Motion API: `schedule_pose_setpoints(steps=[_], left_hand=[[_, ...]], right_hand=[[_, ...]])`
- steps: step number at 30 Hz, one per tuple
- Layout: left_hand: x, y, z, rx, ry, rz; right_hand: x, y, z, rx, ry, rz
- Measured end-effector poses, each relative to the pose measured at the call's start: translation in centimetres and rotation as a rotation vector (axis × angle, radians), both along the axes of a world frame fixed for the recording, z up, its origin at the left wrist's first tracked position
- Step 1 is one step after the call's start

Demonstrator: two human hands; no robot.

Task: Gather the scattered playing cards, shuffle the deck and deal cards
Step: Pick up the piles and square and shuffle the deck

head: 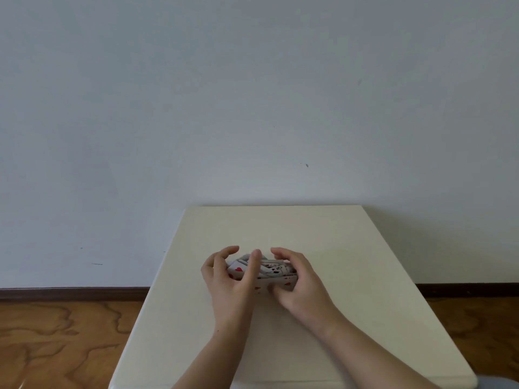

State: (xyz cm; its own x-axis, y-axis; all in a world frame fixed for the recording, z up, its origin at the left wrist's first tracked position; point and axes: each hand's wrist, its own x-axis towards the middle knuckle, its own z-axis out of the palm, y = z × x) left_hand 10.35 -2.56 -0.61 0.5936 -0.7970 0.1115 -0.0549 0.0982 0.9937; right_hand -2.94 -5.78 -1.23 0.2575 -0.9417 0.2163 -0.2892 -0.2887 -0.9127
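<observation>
Nearest, two bare forearms reach in over the cream tabletop (pixel 351 248). The left hand (pixel 230 279) and right hand (pixel 297 279) curl toward each other, both grasping a loose, uneven bunch of playing cards (pixel 265 269) face up at the middle of the tabletop; red hearts and a black Q show. Beyond, wooden floor (pixel 56 338), dark skirting board (pixel 73 293) and a pale wall (pixel 252 94).

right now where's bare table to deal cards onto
Bare table lies between the hands and the far edge by the wall, and on both flanks. Crowded only at the middle, where the left hand and right hand cup the cards.
</observation>
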Motion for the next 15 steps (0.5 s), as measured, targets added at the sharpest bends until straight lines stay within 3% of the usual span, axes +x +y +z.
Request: schedule_pose_setpoints(steps=[4, 9, 13, 15], left_hand=[[-0.3, -0.4, -0.2, -0.028, -0.100, 0.083], [0.0, -0.4, 0.1, -0.053, 0.027, 0.105], [-0.3, -1.0, -0.2, 0.001, -0.280, -0.039], [-0.3, -1.5, -0.4, 0.045, -0.271, 0.007]], right_hand=[[0.3, 0.2, -0.1, -0.001, 0.022, 0.029], [0.2, 0.1, -0.3, 0.019, -0.006, 0.012], [0.6, 0.1, -0.3, -0.026, 0.016, 0.010], [0.5, 0.0, -0.4, -0.024, 0.017, 0.001]])
